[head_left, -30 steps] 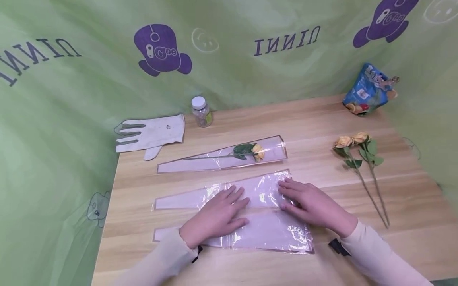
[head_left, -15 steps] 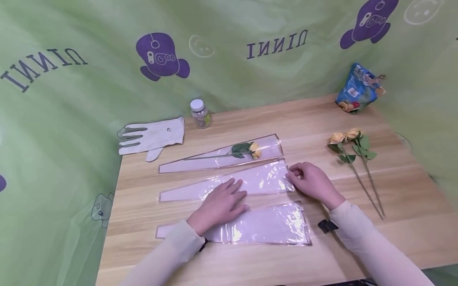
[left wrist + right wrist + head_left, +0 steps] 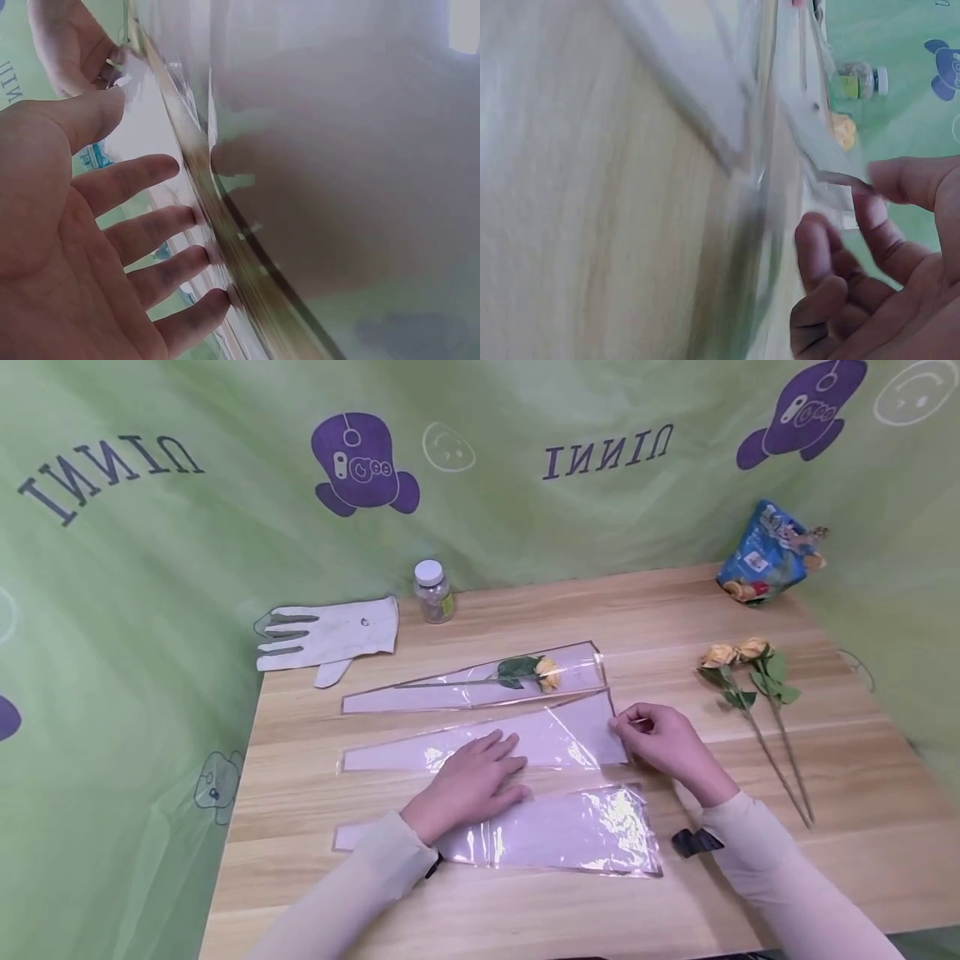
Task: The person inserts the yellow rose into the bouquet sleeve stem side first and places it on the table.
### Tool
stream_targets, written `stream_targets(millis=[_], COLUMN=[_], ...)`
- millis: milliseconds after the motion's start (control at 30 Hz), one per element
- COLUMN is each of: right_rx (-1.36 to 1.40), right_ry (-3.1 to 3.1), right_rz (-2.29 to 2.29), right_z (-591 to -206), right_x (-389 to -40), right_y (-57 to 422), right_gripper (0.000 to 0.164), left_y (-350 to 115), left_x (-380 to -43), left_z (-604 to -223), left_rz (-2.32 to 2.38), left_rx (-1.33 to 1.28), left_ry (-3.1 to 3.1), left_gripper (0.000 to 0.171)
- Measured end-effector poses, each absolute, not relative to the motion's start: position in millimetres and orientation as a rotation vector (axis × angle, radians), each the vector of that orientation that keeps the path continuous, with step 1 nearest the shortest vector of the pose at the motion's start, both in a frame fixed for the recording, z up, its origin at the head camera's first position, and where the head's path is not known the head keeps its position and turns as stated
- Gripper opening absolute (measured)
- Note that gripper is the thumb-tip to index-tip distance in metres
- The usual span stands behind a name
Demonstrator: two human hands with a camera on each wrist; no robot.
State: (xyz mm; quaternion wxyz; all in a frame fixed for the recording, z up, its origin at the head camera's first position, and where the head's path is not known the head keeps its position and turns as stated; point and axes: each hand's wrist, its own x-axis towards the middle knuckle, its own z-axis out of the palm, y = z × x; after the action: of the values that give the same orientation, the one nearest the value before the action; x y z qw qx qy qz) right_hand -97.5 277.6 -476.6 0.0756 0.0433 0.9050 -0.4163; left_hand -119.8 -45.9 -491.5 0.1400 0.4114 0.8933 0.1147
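Note:
Three tapered, clear flower sleeves with dark edging lie side by side on the table. My right hand (image 3: 671, 747) pinches the wide-end edge of the middle sleeve (image 3: 562, 735) between thumb and forefinger; in the right wrist view that edge (image 3: 840, 178) is lifted off the wood. Fingers spread, my left hand (image 3: 476, 785) rests its fingertips on the same sleeve, with its thumb toward the front sleeve (image 3: 562, 835). Inside the back sleeve (image 3: 427, 697) lies a yellow rose (image 3: 547, 674) with green leaves and a long stem.
Two loose orange-yellow roses (image 3: 735, 653) lie on the right of the wooden table (image 3: 847, 868). Along the back stand a white-capped jar (image 3: 433, 593) and a blue pouch (image 3: 768, 556). A pale glove (image 3: 337, 631) lies at the back left, before a green curtain (image 3: 495, 527).
My right hand has gone from lying flat on the sleeves to pinching the middle one's wide end. The middle sleeve has shifted back, apart from the front one. My left hand stays spread.

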Motion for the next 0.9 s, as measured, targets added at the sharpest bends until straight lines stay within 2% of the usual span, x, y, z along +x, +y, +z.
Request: stream_targets(millis=[133, 367, 467, 567, 667, 767, 900], right_rx=[0.111, 0.106, 0.103, 0.08, 0.039, -0.018, -0.103], right_ry=[2.758, 2.825, 2.848, 2.874, 2.919, 2.978, 3.034], right_rz=[-1.281, -1.277, -1.269, -1.273, -1.274, -1.268, -1.271], right_z=[-475, -477, -478, -478, -479, -480, -481], right_x=[-93, -89, -89, -89, -90, -92, -95], right_y=[275, 271, 271, 271, 268, 260, 246], right_gripper=[0.034, 0.027, 0.025, 0.024, 0.021, 0.015, 0.009], left_y=[-40, -27, -23, -14, 2, 21, 42], left_x=[-120, -123, -126, -127, -128, -130, -138], left_z=[-489, -485, -486, -487, -489, -492, -494], left_rz=[0.305, 0.315, 0.378, 0.661, 1.166, 1.633, 1.885], left_rx=[1.173, 1.151, 1.171, 1.135, 0.941, 0.567, 0.141], left_ry=[2.574, 2.593, 2.662, 2.689, 2.48, 2.074, 1.725], left_gripper=[0.055, 0.053, 0.047, 0.036, 0.025, 0.022, 0.023])
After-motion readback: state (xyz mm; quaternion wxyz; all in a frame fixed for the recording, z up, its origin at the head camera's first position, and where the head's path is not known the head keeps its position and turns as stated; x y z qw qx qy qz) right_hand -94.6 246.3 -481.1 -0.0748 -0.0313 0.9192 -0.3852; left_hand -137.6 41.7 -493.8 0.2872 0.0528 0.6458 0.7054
